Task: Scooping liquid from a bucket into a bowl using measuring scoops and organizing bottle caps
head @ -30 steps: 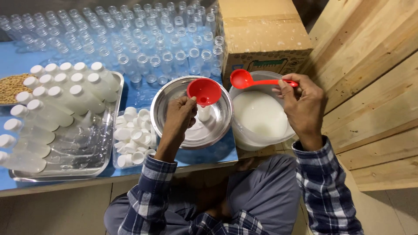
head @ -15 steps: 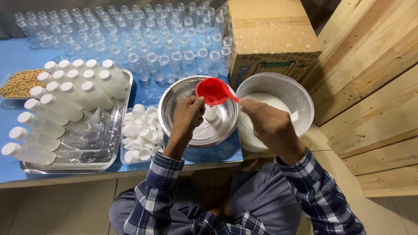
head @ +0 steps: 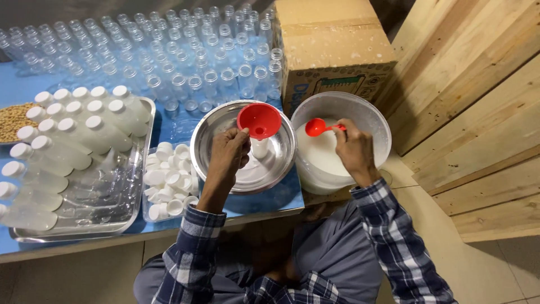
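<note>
At the centre of the frame, the left hand (head: 229, 155) has its fingers closed around a small bottle (head: 260, 147) topped with a red funnel (head: 259, 120), standing in a steel bowl (head: 216, 126) on the blue table (head: 22, 93). Just right, the right hand (head: 353, 151) pinches a red spoon (head: 316, 127) over the white liquid (head: 320, 155) in a white tub (head: 368, 115). Filled capped bottles (head: 84, 132) lie in a tray (head: 121, 222) at left.

bottle (head: 260, 148) under red funnel (head: 259, 120) mostly hidden, grain heap (head: 14, 120) cut off left
</note>
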